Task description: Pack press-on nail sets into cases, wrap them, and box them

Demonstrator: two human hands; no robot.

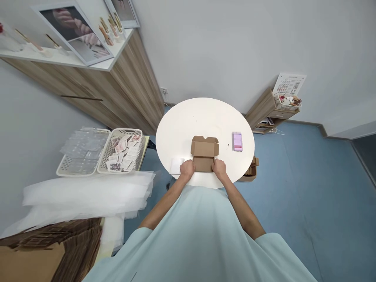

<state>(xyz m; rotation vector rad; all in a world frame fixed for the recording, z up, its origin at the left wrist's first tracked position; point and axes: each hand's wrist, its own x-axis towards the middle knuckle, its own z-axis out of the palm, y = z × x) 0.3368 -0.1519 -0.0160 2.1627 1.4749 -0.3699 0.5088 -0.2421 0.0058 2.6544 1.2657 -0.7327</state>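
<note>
A small brown cardboard box [203, 164] with its lid raised stands at the near side of the round white table [182, 117]. My left hand [187, 169] grips the box's left wall, fingers curled in over it. On the opposite wall, my right hand [219, 169] is closed in the same way. The inside of the box looks bare. Beside my left hand lies a flat white packet [176, 166]. A pink and purple item [237, 141], blurred out, rests to the right on the tabletop.
At left stand a white basket of small printed packets [125, 150] and a basket of clear plastic sleeves [84, 150]. White foam sheets [85, 194] and flattened cardboard boxes [73, 250] lie nearer. An open carton [250, 172] sits on the floor at right, below a small wooden cabinet [264, 109].
</note>
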